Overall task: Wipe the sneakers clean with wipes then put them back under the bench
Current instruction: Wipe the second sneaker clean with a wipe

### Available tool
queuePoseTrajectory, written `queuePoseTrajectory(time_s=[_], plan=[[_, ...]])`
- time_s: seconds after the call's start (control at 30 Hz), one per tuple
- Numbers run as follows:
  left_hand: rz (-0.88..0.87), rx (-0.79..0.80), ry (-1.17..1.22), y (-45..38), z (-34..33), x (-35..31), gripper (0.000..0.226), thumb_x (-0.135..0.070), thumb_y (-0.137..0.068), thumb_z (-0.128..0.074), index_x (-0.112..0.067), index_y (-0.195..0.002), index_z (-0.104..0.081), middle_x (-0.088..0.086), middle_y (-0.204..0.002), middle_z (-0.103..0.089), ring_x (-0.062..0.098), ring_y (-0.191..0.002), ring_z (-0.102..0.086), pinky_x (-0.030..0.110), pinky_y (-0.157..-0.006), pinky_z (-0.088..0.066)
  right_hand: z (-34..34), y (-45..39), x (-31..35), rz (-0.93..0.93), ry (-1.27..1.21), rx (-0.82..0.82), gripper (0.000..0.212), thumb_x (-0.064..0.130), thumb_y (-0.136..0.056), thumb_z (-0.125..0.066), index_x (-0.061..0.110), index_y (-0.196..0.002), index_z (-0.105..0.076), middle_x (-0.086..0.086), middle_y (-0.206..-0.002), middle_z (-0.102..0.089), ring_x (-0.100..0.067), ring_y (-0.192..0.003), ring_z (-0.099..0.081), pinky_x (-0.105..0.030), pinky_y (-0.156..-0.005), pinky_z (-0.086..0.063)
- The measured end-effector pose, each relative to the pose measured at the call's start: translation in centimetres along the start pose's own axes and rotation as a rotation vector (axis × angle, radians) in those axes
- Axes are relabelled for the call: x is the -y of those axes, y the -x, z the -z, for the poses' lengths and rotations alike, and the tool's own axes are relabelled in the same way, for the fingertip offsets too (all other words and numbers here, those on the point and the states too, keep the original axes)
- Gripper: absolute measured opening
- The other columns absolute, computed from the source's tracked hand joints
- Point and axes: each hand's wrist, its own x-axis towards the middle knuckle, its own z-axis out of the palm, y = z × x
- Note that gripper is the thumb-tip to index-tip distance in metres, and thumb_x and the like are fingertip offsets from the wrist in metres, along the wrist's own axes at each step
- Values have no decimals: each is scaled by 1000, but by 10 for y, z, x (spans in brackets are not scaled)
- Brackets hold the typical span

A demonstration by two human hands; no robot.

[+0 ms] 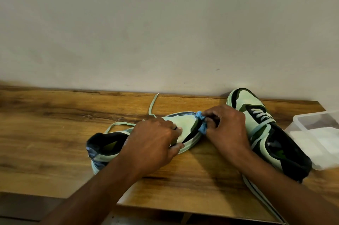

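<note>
Wiping looks midway: both sneakers sit on the bench (55,133), not yet beneath it. One bench, two sneakers, one plastic box (317,133) at its right edge, one wipe. The left hand (152,142) grips the left sneaker (183,123) mid-bench; the right hand (227,129) pinches the bunched blue wipe (200,123) against its toe. The other sneaker (266,129) lies rightward.

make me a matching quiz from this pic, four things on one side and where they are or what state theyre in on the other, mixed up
Things:
1. left hand
2. wipe
3. right sneaker
4. plastic box

Places or states:
A. at the bench's right edge, beside a sneaker
B. pinched in the right hand, at a toe
C. holds down the sneaker being wiped
D. stands untouched, toe toward the wall

Pairs: 1-C, 2-B, 3-D, 4-A
</note>
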Motion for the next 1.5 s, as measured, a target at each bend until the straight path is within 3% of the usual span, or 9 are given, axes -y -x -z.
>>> queuePoseTrajectory(time_s=[0.2, 0.37, 0.53, 0.87, 1.07, 1.17, 1.3, 1.43, 1.5], plan=[[-28, -7, 12, -1, 2, 3, 46, -60, -96, -39, -34, -121, -67, -13, -110, -68, 14, -103, -64, 37, -79, -56, 1, 28, 35, 303, 83, 247, 27, 15, -80, -60, 12, -99, -79, -3, -93, -66, -20, -74, -63, -34, -60, -56], [-40, -24, 15, -1, 0, 1, 50, -61, -98, -36, -33, -123, -68, -13, -114, -71, 13, -105, -66, 38, -80, -57, 2, -2, 6, 129, 119, 130, 34, -10, -72, -77, 10, -99, -81, -5, -91, -66, -23, -74, -66, -30, -67, -55], [-35, -12, 29, 2, 1, 3, 53, -60, -93, -33, -34, -124, -67, -13, -112, -68, 13, -103, -64, 33, -80, -54, 0, 25, 36, 411, 295, 359, 29, 10, -72, -73, 16, -101, -74, -2, -95, -60, -21, -77, -59, -26, -61, -41], [-52, -47, 34, 2, 0, 5, 52, -60, -98, -36, -32, -128, -68, -13, -120, -71, 11, -110, -65, 38, -83, -58, -6, -2, 11, 17, -22, -13, 28, -10, -77, -71, 13, -90, -79, -1, -90, -72, -15, -79, -66, -38, -75, -59], [-39, -30, 20, 2, 2, 4, 66, -64, -90, -20, -34, -123, -68, -14, -110, -68, 11, -101, -64, 34, -78, -55, -3, 26, 31, 394, 199, 292, 33, 9, -68, -81, 13, -100, -76, -3, -95, -64, -19, -77, -62, -20, -64, -37], [-48, -40, 29, 2, 0, 5, 54, -61, -96, -31, -32, -121, -68, -12, -114, -70, 13, -106, -65, 37, -80, -57, -1, 3, 14, 166, 65, 144, 32, -9, -72, -76, 12, -96, -80, -4, -92, -69, -19, -76, -66, -35, -68, -57], [-42, -40, 40, 4, -1, 5, 50, -60, -98, -37, -33, -125, -69, -13, -118, -71, 12, -108, -66, 38, -81, -58, -4, -7, 9, -119, -89, -7, 29, -8, -78, -70, 17, -88, -80, 5, -85, -74, -11, -76, -68, -40, -74, -60], [-37, -38, 46, 3, 4, 3, 64, -66, -94, -22, -35, -125, -68, -14, -113, -69, 11, -104, -64, 33, -80, -54, -5, 21, 33, 275, 62, 182, 31, -7, -70, -77, 14, -92, -75, 1, -92, -67, -14, -78, -62, -21, -63, -46], [-42, -33, 48, 3, 4, 3, 65, -65, -93, -20, -34, -125, -68, -14, -113, -70, 12, -105, -64, 33, -80, -55, -6, 16, 28, 321, 142, 253, 34, -5, -69, -78, 15, -95, -72, -1, -96, -63, -20, -79, -62, -27, -63, -46]])
